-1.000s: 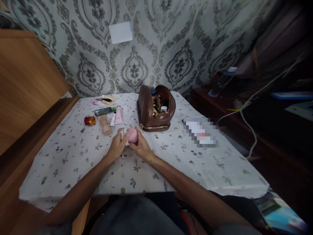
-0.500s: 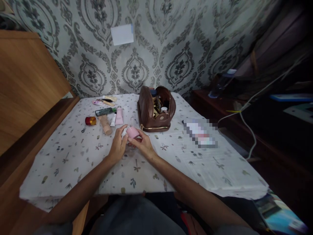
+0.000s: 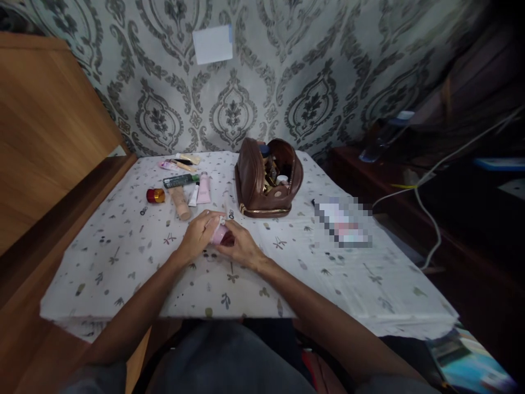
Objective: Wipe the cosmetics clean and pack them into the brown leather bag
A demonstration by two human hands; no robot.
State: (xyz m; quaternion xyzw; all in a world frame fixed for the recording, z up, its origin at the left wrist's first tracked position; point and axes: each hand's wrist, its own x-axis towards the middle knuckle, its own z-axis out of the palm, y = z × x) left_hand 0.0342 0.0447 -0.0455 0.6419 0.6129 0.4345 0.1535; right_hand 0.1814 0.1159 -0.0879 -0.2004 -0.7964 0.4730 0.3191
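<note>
A small pink container (image 3: 220,234) sits between both hands just above the patterned tablecloth (image 3: 123,257). My left hand (image 3: 197,235) covers its top with a white tissue or wipe (image 3: 222,221) peeking out at the fingers. My right hand (image 3: 241,247) grips the container from the right and below. Most of the container is hidden by the fingers. An open brown leather cosmetic bag (image 3: 267,178) with bottles inside stands just beyond the hands.
Cosmetics lie at the back left: a red-gold jar (image 3: 155,195), a beige tube (image 3: 181,203), a pink tube (image 3: 203,190), a dark green tube (image 3: 179,180). A blurred flat item (image 3: 344,223) lies at the right. A wooden headboard (image 3: 45,126) borders the left; white cables (image 3: 422,213) hang right.
The pink container has been turned and lowered between the hands, so less of it shows. My left hand has closed over its top. The view has shifted slightly.
</note>
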